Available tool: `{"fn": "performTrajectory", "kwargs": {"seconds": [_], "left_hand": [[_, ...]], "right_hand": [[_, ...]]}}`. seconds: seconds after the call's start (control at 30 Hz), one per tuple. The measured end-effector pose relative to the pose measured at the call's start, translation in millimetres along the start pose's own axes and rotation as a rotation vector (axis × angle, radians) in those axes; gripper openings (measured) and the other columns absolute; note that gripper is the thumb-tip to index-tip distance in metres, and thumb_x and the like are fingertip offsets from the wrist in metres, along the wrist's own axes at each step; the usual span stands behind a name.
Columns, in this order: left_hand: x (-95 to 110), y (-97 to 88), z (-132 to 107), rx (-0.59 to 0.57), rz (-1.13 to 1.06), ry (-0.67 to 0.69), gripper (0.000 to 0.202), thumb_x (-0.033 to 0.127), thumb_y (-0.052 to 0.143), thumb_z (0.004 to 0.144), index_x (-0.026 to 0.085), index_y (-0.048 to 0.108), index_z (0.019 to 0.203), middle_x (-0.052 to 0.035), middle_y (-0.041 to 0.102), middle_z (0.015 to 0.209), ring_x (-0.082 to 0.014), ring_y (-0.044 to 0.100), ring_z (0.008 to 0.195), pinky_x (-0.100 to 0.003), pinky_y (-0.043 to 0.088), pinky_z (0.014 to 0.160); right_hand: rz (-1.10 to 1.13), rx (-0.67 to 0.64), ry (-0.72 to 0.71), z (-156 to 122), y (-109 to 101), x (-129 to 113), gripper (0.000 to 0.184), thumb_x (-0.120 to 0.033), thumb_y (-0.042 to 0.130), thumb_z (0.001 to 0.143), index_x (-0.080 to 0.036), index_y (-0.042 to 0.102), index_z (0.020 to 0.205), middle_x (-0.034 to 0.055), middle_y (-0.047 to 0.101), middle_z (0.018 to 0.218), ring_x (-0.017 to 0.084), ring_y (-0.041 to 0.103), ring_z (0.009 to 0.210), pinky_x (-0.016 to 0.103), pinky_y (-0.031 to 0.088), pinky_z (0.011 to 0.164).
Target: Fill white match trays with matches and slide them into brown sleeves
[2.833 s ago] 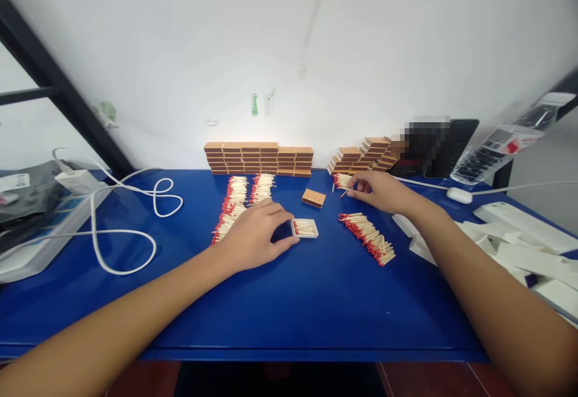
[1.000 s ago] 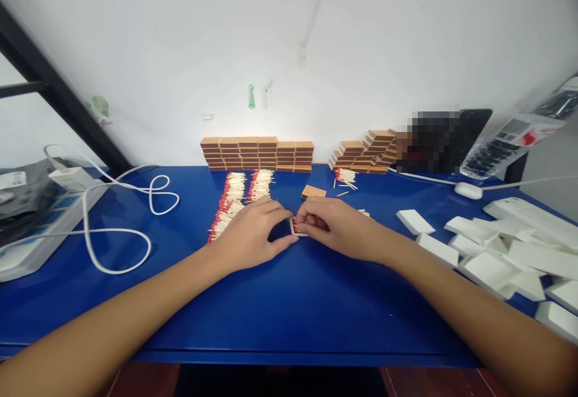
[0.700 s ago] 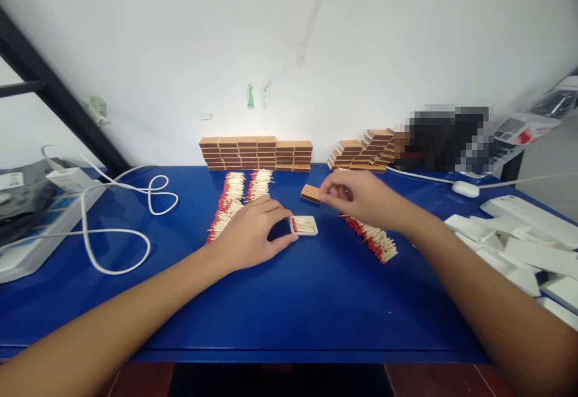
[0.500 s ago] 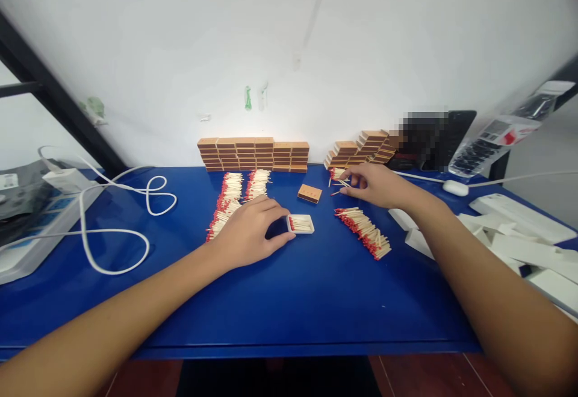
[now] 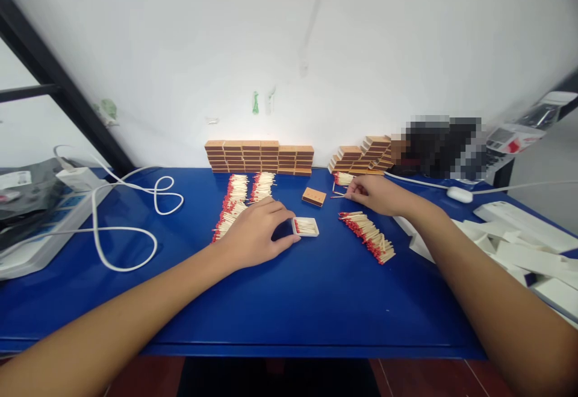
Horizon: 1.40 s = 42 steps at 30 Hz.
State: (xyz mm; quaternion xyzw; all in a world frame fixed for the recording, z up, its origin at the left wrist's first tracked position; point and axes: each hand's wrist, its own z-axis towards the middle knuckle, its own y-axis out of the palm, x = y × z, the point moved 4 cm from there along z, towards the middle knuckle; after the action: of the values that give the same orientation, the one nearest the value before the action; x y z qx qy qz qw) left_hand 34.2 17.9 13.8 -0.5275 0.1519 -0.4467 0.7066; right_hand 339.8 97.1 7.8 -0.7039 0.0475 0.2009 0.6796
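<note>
My left hand (image 5: 255, 232) rests on the blue table (image 5: 289, 300), thumb and fingers closed on the left end of a small white matchbox tray (image 5: 306, 226) with some red-tipped matches in it. My right hand (image 5: 378, 194) reaches to the back right, fingertips pinched on loose matches in a small heap (image 5: 343, 179). A row of matches (image 5: 368, 235) lies just in front of that hand. A brown matchbox sleeve (image 5: 313, 196) lies between the two hands.
Long rows of matches (image 5: 237, 201) lie behind my left hand. Stacked brown matchboxes (image 5: 259, 156) line the wall, with a second slanted stack (image 5: 365, 154). White trays (image 5: 519, 246) are piled at right. A power strip (image 5: 45, 228) and white cable (image 5: 121, 222) lie at left.
My right hand left the white tray, passed the brown sleeve and reached back to the small heap of matches. My left hand stayed on the tray.
</note>
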Motion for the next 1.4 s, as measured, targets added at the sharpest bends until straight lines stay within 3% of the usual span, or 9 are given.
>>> {"fn": "performTrajectory", "kwargs": {"seconds": [0.27, 0.47, 0.57, 0.7, 1.0, 1.2, 1.4], "left_hand": [[0, 1.1, -2, 0.000, -0.010, 0.006, 0.032, 0.039, 0.074, 0.098, 0.017, 0.071, 0.121, -0.0092, 0.073, 0.114, -0.0289, 0.066, 0.110, -0.047, 0.056, 0.098], [0, -0.3, 0, -0.008, -0.016, 0.005, 0.032, 0.040, 0.074, 0.098, 0.017, 0.071, 0.121, -0.0088, 0.073, 0.110, -0.0290, 0.066, 0.108, -0.047, 0.056, 0.098], [-1, 0.2, 0, -0.001, -0.010, 0.003, 0.032, 0.040, 0.074, 0.098, 0.018, 0.071, 0.121, -0.0089, 0.073, 0.111, -0.0290, 0.066, 0.109, -0.047, 0.056, 0.098], [-3, 1.6, 0, 0.000, -0.009, -0.005, 0.031, 0.040, 0.075, 0.097, 0.019, 0.070, 0.120, -0.0086, 0.072, 0.111, -0.0291, 0.066, 0.108, -0.047, 0.057, 0.096], [-4, 1.5, -1, -0.007, -0.011, -0.009, 0.032, 0.041, 0.073, 0.098, 0.018, 0.070, 0.120, -0.0091, 0.072, 0.111, -0.0296, 0.066, 0.108, -0.048, 0.056, 0.096], [-4, 2.0, 0, -0.004, -0.018, -0.015, 0.031, 0.040, 0.074, 0.098, 0.019, 0.070, 0.120, -0.0086, 0.072, 0.112, -0.0293, 0.066, 0.110, -0.048, 0.056, 0.097], [-4, 0.8, 0, -0.004, -0.021, -0.015, 0.031, 0.041, 0.073, 0.098, 0.018, 0.070, 0.120, -0.0093, 0.072, 0.111, -0.0295, 0.066, 0.108, -0.048, 0.056, 0.096]], "right_hand": [[-0.016, -0.007, -0.017, -7, -11, -3, 0.028, -0.047, 0.057, 0.094, -0.023, 0.062, 0.082, 0.0071, 0.071, 0.081, 0.023, 0.060, 0.073, 0.035, 0.042, 0.067], [0.173, -0.085, -0.154, -30, -12, -58, 0.045, -0.065, 0.052, 0.098, -0.023, 0.065, 0.093, 0.0057, 0.069, 0.086, 0.022, 0.059, 0.076, 0.034, 0.043, 0.068], [0.253, -0.156, -0.204, -41, -4, -85, 0.044, -0.065, 0.052, 0.099, -0.023, 0.066, 0.095, 0.0045, 0.068, 0.088, 0.021, 0.058, 0.077, 0.033, 0.043, 0.069], [0.332, -0.232, -0.266, -48, 9, -104, 0.041, -0.061, 0.052, 0.101, -0.023, 0.066, 0.096, 0.0018, 0.063, 0.082, 0.019, 0.055, 0.072, 0.032, 0.042, 0.065], [0.304, -0.186, -0.307, -47, 29, -115, 0.025, -0.044, 0.057, 0.100, -0.022, 0.065, 0.092, 0.0013, 0.063, 0.079, 0.017, 0.052, 0.068, 0.031, 0.039, 0.063], [0.241, -0.123, -0.316, -46, 26, -112, 0.020, -0.039, 0.060, 0.098, -0.022, 0.067, 0.089, 0.0018, 0.064, 0.078, 0.018, 0.054, 0.069, 0.031, 0.039, 0.064], [0.177, -0.053, -0.328, -44, 9, -105, 0.026, -0.047, 0.060, 0.098, -0.024, 0.070, 0.090, 0.0031, 0.066, 0.078, 0.019, 0.055, 0.068, 0.032, 0.039, 0.063]]}}
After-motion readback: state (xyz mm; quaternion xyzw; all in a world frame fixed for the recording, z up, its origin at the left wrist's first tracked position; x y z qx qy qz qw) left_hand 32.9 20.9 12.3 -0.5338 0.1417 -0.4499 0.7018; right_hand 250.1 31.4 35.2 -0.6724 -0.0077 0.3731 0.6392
